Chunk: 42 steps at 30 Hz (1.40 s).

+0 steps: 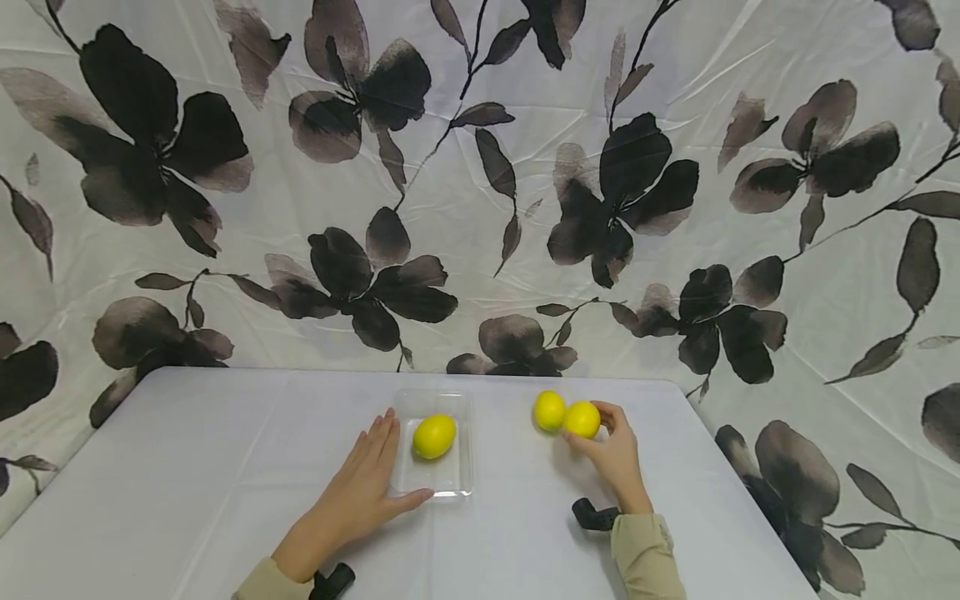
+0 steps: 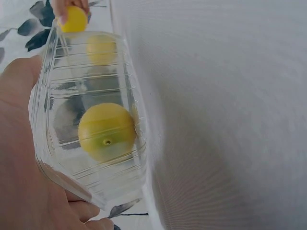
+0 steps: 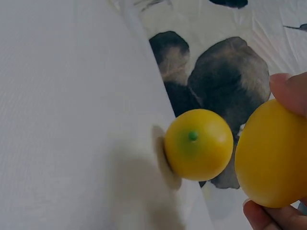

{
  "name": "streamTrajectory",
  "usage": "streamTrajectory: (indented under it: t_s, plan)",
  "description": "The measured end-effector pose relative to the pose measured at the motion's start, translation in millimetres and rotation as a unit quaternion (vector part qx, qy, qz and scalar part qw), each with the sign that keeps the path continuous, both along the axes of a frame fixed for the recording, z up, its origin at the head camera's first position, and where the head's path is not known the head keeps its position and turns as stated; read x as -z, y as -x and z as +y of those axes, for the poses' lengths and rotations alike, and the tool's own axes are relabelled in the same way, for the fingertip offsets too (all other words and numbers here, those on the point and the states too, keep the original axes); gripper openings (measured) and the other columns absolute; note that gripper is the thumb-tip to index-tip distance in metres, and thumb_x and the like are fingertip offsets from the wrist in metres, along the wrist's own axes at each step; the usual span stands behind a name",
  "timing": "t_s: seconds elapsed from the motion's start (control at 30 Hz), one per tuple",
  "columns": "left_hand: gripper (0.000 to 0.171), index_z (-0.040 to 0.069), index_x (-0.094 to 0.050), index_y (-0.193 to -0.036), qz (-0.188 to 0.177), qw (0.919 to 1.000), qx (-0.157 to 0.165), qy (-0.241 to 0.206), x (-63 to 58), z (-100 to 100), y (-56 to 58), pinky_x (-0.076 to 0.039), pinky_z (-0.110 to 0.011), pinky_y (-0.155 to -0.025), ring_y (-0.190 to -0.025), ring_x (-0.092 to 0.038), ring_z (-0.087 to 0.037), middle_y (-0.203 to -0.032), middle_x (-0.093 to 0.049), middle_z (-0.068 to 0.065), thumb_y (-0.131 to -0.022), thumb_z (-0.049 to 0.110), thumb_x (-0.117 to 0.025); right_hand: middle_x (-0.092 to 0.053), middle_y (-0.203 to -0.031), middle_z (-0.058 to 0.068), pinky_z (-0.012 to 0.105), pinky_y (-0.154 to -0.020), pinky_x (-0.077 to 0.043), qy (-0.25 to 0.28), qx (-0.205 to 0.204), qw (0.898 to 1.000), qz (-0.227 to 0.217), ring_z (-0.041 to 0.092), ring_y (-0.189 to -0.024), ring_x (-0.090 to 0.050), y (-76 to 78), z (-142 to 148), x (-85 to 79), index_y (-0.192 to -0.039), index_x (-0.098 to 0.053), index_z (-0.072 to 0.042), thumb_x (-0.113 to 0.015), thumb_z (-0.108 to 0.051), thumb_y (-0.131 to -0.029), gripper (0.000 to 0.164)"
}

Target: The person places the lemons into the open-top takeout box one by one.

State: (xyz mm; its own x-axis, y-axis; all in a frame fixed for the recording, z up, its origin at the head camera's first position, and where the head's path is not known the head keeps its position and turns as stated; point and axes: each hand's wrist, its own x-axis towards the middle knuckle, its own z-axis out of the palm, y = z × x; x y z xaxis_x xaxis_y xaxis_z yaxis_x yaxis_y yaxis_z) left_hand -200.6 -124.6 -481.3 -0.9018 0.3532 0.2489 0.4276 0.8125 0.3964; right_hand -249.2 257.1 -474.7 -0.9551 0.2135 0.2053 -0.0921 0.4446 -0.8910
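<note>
A clear plastic container (image 1: 467, 467) stands on the white table with one lemon (image 1: 434, 437) lying in it. My left hand (image 1: 352, 487) rests along the container's left side, fingers extended and thumb stretched across its near edge. Between the thumb and fingers of my right hand (image 1: 615, 450) is a second lemon (image 1: 582, 420), pinched and raised off the table. In the right wrist view this held lemon (image 3: 271, 155) is partly cut off by the frame edge. Just left of it, a third lemon (image 1: 549, 411) sits on the table, its green tip (image 3: 193, 136) facing the right wrist camera.
White cloth covers the table (image 1: 187, 467), whose far edge meets a hanging floral sheet (image 1: 487, 192). Black wrist-worn devices show at the left wrist (image 1: 332, 581) and the right wrist (image 1: 595, 515).
</note>
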Motion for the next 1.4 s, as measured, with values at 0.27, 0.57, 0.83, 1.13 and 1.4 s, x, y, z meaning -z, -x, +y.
streamTrajectory:
  t_s: [0.27,0.57,0.83,1.13,1.4]
  plan:
    - [0.119,-0.009,-0.018,-0.154,-0.006,1.0,-0.003,0.001,0.6,0,1.5,-0.014,-0.055,-0.12,-0.15,-0.012,-0.037,-0.164,-0.009,-0.022,-0.082,0.081,-0.05,-0.055,-0.132,0.014,0.052,-0.119,-0.023,0.014,-0.026,0.999,0.02,0.03,-0.124,-0.049,3.0,-18,-19.5,-0.134,-0.05,-0.002,-0.088,-0.02,-0.075,0.072]
    - [0.119,-0.009,-0.018,-0.153,-0.008,1.0,-0.002,-0.004,0.8,-1,0.5,-0.014,-0.056,-0.12,-0.15,-0.013,-0.038,-0.163,-0.009,-0.022,-0.082,0.08,-0.051,-0.057,-0.131,0.012,0.051,-0.119,-0.024,0.039,-0.059,0.997,0.031,0.028,-0.123,-0.051,6.7,-53,-30.5,-0.134,-0.053,-0.005,-0.089,-0.017,-0.074,0.071]
    - [0.119,-0.01,-0.018,-0.153,-0.003,1.0,-0.004,0.002,0.1,0,-0.1,-0.015,-0.056,-0.119,-0.15,-0.013,-0.038,-0.163,-0.011,-0.023,-0.082,0.081,-0.049,-0.06,-0.127,0.019,0.059,-0.114,-0.029,0.05,-0.094,0.993,0.045,0.035,-0.12,-0.053,-10.8,-101,-63.0,-0.131,-0.054,0.004,-0.085,-0.004,-0.074,0.066]
    - [0.119,-0.01,-0.018,-0.153,-0.001,1.0,-0.001,0.003,0.8,0,1.1,-0.015,-0.056,-0.119,-0.149,-0.013,-0.039,-0.163,-0.01,-0.023,-0.082,0.081,-0.05,-0.059,-0.131,0.015,0.055,-0.118,-0.023,0.056,-0.161,0.984,0.052,0.034,-0.126,-0.05,-13.2,-130,-59.6,-0.132,-0.055,0.001,-0.086,-0.006,-0.073,0.067]
    - [0.119,-0.01,-0.019,-0.153,-0.002,1.0,0.0,0.006,0.0,-1,0.8,-0.016,-0.056,-0.119,-0.149,-0.014,-0.039,-0.163,-0.011,-0.024,-0.083,0.081,-0.049,-0.061,-0.121,0.003,0.054,-0.109,-0.035,-0.06,-0.204,0.975,0.065,0.024,-0.116,-0.053,4.2,-138,-15.6,-0.127,-0.058,-0.015,-0.091,-0.029,-0.067,0.07]
